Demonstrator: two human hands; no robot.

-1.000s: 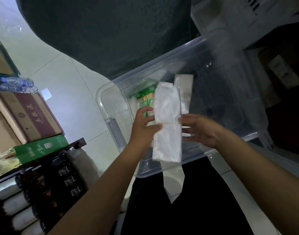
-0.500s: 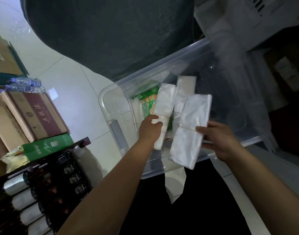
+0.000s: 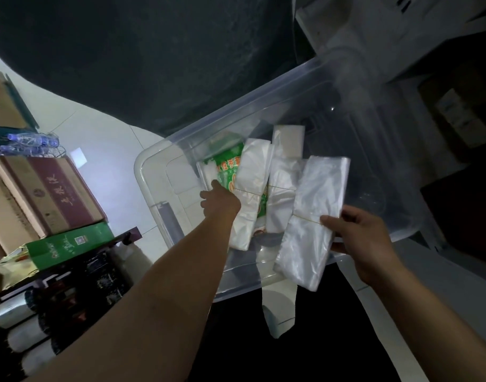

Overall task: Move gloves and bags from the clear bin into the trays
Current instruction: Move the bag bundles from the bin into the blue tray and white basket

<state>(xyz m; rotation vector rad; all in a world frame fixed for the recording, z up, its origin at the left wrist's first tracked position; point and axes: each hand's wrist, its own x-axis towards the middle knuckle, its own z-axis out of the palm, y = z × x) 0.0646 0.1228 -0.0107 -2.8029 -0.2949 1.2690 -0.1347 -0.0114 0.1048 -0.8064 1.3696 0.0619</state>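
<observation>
- A dark cloth (image 3: 153, 64) fills the top, hiding the floor behind the clear bin (image 3: 139, 172).
- A cardboard box (image 3: 43, 194) and a green carton (image 3: 71, 244) stand left of the bin.
- The right hand (image 3: 366, 244) pinches a banded bag bundle (image 3: 310, 216) over the bin's near rim.
- The left hand (image 3: 219, 201) reaches inside against a white bundle (image 3: 253, 183) lying over a green pack (image 3: 225, 166). Its fingers are hidden, so I cannot tell its grip.
</observation>
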